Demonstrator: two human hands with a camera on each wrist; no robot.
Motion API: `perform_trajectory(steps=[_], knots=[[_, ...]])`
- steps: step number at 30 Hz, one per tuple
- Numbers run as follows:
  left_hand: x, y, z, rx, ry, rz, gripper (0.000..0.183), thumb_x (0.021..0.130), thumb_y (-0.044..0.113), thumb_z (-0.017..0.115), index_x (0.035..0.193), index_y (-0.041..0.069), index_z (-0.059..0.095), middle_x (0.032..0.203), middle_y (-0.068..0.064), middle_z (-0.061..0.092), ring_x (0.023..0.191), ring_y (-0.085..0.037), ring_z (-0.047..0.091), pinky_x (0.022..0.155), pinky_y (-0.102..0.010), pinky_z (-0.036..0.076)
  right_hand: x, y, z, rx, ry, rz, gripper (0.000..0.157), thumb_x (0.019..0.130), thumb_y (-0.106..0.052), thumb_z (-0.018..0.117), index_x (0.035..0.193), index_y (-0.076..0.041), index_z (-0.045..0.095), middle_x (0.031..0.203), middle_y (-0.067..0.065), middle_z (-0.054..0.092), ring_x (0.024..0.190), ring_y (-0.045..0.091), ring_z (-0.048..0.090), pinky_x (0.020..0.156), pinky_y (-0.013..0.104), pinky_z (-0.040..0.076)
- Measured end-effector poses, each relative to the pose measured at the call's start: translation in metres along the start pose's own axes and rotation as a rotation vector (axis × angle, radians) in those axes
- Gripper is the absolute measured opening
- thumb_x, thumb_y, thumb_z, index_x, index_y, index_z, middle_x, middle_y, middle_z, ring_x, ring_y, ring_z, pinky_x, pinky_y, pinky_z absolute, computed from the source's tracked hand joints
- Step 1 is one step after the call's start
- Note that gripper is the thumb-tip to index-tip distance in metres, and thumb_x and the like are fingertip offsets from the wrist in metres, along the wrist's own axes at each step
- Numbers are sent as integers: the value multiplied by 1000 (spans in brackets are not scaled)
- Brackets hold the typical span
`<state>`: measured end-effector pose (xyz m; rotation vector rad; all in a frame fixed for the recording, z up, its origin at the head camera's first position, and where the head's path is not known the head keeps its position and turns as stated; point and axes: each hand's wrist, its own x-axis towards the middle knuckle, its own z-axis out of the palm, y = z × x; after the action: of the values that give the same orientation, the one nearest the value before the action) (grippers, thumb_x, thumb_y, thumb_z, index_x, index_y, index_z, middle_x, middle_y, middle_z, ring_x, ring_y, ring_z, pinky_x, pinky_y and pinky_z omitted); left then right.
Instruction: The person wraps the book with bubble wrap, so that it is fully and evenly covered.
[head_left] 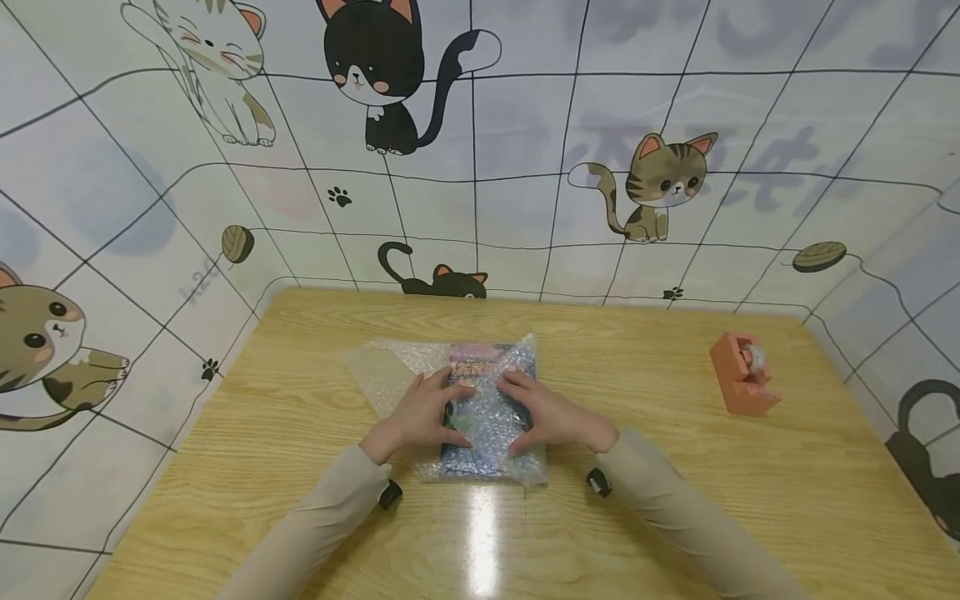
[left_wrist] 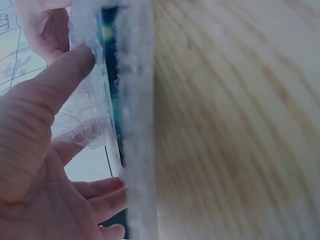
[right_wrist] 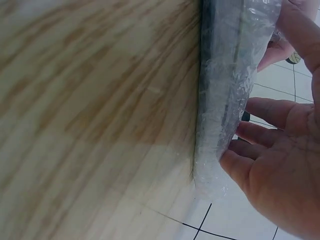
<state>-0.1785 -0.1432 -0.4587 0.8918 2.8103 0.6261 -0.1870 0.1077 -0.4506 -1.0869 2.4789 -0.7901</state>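
On the wooden table (head_left: 637, 358), my left hand (head_left: 427, 412) and right hand (head_left: 552, 413) rest spread and unclenched on the bubble wrap (head_left: 491, 425) over the flat printed item (head_left: 467, 357) beneath them, where light, even pressure should best keep it snug.

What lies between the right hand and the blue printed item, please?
In the head view, bubble wrap separates the right hand from the printed item.

We count two hands (head_left: 423, 408), two wrist cameras (head_left: 390, 495), one book (head_left: 472, 357), one bubble-wrap sheet (head_left: 491, 433), one tape dispenser (head_left: 738, 379), one bench (head_left: 300, 358).
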Motion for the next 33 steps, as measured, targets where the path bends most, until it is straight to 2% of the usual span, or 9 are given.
perform_trajectory(steps=[6,10,14,18,21,24,27,30,33], knots=[[-6,-5,-1,-34,-30,5,80,71,47,78,137,13,48,147,-27,27,135,-43,24,104,-69,8,1,1,1,-14,0,6,100,69,-32,83,143,7,28,150,27,17,138,44,13,108,54,24],[-14,-12,-10,-57,-28,-13,81,73,46,75,139,9,45,147,-25,28,136,-44,21,104,-69,4,0,1,2,-3,-1,7,101,68,-32,83,143,7,27,150,27,17,138,44,13,108,54,24],[-22,-26,-25,-18,156,-91,66,78,36,74,129,0,52,138,-29,40,130,-47,31,104,-68,15,-1,2,2,11,2,7,101,68,-32,83,143,8,27,151,27,16,138,43,13,108,54,25],[-32,-44,-37,-12,388,-286,52,82,27,70,120,-7,55,125,-30,50,117,-46,45,95,-61,36,-1,0,1,20,-4,9,100,70,-32,82,143,7,27,151,26,16,139,42,12,108,53,26],[-42,-56,-43,-63,477,-440,43,87,24,65,111,-9,57,110,-29,55,99,-42,53,78,-53,47,-2,0,1,25,-7,10,99,70,-31,82,143,7,27,151,26,16,139,42,13,108,53,27],[-52,-65,-47,-98,488,-542,31,90,24,61,89,-7,60,82,-20,59,68,-30,55,53,-38,47,-1,1,1,25,-8,13,99,70,-31,82,143,7,27,151,26,16,139,42,13,108,53,27],[-59,-72,-47,-130,477,-571,34,91,24,60,68,-1,58,56,-7,52,46,-17,43,41,-28,36,-1,1,2,24,-9,12,99,70,-32,82,143,7,27,151,26,16,139,42,13,108,53,27],[-62,-76,-45,-173,459,-560,36,90,25,61,67,-2,63,50,-4,54,42,-12,43,40,-25,36,-1,0,2,27,-8,11,99,70,-32,82,144,6,27,151,25,16,139,41,13,108,53,27],[-60,-78,-42,-229,460,-553,33,90,24,61,79,-7,66,57,-8,62,44,-14,53,44,-26,43,-1,-1,1,30,-8,13,99,70,-31,82,144,6,27,152,25,15,139,41,13,107,53,27]])
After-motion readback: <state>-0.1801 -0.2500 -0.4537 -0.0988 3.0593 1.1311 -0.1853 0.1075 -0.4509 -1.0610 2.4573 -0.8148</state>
